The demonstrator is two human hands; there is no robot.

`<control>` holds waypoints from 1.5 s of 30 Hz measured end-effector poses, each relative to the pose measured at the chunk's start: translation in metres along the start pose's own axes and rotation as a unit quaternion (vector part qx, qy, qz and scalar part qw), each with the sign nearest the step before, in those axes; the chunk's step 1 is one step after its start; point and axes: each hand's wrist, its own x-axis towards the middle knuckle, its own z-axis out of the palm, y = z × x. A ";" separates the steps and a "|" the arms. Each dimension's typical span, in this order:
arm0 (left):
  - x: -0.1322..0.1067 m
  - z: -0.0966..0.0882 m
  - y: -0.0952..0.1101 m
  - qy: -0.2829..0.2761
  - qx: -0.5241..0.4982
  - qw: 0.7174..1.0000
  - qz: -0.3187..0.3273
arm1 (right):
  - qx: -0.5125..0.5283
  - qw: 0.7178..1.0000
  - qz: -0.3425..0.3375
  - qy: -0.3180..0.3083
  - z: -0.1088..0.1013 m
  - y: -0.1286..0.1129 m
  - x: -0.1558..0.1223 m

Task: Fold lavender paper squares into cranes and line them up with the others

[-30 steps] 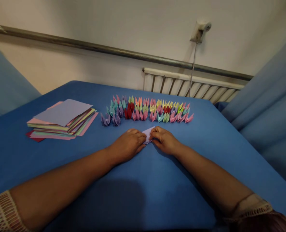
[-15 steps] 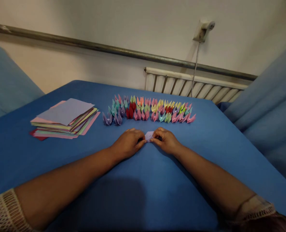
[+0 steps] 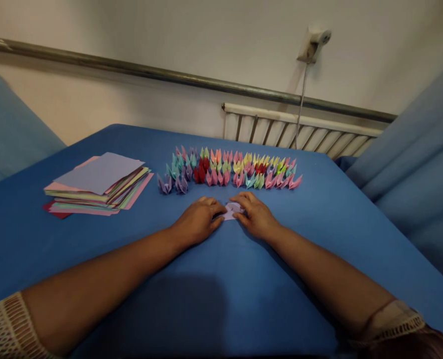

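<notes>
Paper point(image 3: 231, 213), lilac and apparently part-folded, is positioned on blue cloth point(image 3: 337, 214). Its left edge is met by the half-curled left hand point(image 3: 199, 219); whether it is pinched there cannot be told. Its right side is touched by the right hand point(image 3: 256, 214), thumb and fingers parted. Folded figures point(image 3: 224, 177) beyond, set in rows, appear completed; stacked sheets point(image 3: 99, 174) at left are judged unworked.

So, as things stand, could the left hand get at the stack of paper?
Probably yes. The left hand is at the small purple paper, but only bare blue table shows between it and the stack of paper, whose top sheet lies uncovered.
</notes>
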 end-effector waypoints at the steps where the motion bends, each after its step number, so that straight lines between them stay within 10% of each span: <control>1: 0.000 0.001 -0.001 -0.002 0.006 1.000 0.008 | -0.013 1.000 -0.015 -0.009 -0.001 0.000 0.000; 25: 0.004 -0.009 0.007 -0.009 0.151 0.984 0.091 | -0.063 0.987 0.081 -0.127 -0.019 -0.044 -0.014; 45: -0.004 -0.012 0.015 -0.041 0.064 0.992 0.102 | 0.038 0.985 -0.044 -0.165 -0.030 0.000 -0.001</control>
